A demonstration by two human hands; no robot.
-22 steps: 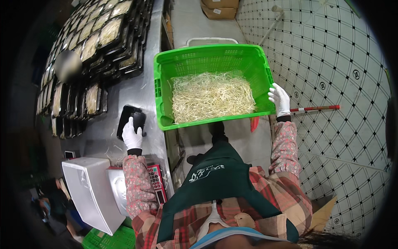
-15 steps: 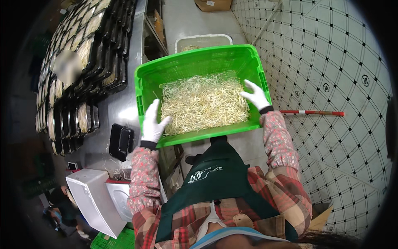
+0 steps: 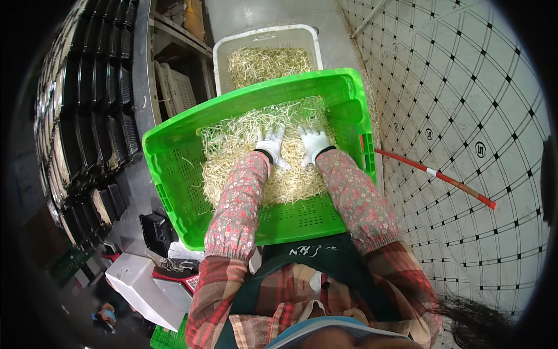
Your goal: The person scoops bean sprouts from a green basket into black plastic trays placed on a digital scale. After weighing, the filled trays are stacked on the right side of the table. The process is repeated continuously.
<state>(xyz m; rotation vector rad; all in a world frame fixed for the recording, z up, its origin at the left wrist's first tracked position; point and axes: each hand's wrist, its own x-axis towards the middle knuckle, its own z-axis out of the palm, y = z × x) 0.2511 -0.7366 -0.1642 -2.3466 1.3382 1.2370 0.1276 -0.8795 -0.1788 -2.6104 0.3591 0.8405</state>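
Observation:
Pale bean sprouts (image 3: 224, 157) lie in a loose heap inside a bright green plastic crate (image 3: 302, 224) with perforated walls. My left hand (image 3: 271, 146), in a white glove, rests on the sprouts near their middle, its fingers stretched out. Close by on the right, my right hand (image 3: 314, 143) also touches the heap, gloved in white with fingers spread. Both forearms reach over the near rim in floral sleeves. Some fingertips seem sunk among the sprouts. Neither hand grips anything that I can see.
Beyond the crate stands a white tub (image 3: 267, 38) with more sprouts. Stacked black trays (image 3: 93, 99) fill the metal table at left, with a black tray (image 3: 156, 232) and a white box (image 3: 145, 291) nearer me. A red pole (image 3: 442, 177) leans at right by the patterned wall.
Both hands have left the crate's side rims and come inward onto the sprouts. In the picture, the crate now appears larger and reaches farther left, and more of the white tub shows.

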